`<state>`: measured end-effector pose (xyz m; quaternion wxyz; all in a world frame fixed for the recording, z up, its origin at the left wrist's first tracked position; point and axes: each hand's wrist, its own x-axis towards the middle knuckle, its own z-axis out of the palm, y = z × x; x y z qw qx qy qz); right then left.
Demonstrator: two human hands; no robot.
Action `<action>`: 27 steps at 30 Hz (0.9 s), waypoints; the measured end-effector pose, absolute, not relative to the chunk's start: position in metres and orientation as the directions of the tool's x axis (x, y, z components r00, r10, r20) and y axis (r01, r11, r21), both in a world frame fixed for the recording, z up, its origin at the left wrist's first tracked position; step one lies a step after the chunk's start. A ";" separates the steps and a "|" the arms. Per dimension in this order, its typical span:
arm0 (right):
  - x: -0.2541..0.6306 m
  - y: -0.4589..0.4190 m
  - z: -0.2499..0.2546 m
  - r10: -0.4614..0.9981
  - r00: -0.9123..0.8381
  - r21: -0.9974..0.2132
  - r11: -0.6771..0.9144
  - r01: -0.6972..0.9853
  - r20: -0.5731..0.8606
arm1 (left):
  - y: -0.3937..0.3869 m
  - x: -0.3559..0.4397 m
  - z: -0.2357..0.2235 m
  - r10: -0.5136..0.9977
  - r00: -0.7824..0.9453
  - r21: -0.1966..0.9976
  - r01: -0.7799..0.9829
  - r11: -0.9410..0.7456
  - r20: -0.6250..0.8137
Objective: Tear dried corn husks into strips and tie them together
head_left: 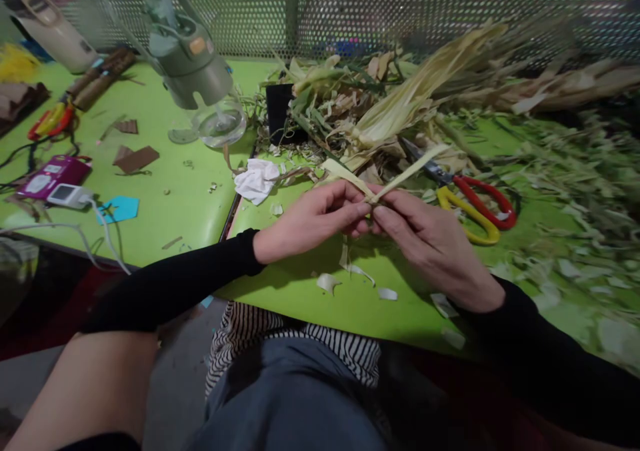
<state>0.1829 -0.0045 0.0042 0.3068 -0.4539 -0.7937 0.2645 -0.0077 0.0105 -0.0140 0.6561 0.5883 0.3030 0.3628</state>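
As your head camera looks down, your left hand and right hand meet, fingertips pinching pale husk strips (two ends fan out above them) just left of the scissors. Beyond the scissors lies a heap of dry husks; well left of them sits a crumpled white tissue; to their right, greenish shreds litter the table.

Dark blue-grey garment, black-and-white striped cloth along its far edge, plain black sleeves to its left and right
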 end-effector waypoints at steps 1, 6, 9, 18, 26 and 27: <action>0.183 -0.004 0.002 0.898 -0.364 -0.720 0.423 0.551 0.249 | 0.011 -0.008 -0.014 0.838 0.546 0.988 -0.142 0.068 0.021; 0.185 -0.004 -0.004 0.938 -0.228 -0.823 0.339 0.457 0.260 | 0.009 -0.010 -0.008 0.849 0.528 0.972 -0.190 0.136 -0.015; 0.185 -0.004 -0.003 0.941 -0.226 -0.835 0.328 0.442 0.250 | 0.008 -0.009 -0.007 0.826 0.563 0.968 -0.200 0.151 -0.012; 0.187 0.003 0.003 0.976 -0.145 -0.829 0.214 0.517 0.161 | 0.009 -0.008 -0.010 0.863 0.505 0.952 -0.266 0.149 0.005; 0.185 -0.007 0.006 0.881 -0.298 -0.734 0.471 0.489 0.366 | 0.007 -0.006 -0.017 0.834 0.552 0.985 -0.154 0.084 0.015; 0.184 -0.008 0.005 0.875 -0.299 -0.731 0.484 0.481 0.382 | 0.007 -0.005 -0.017 0.831 0.555 0.991 -0.121 0.055 0.021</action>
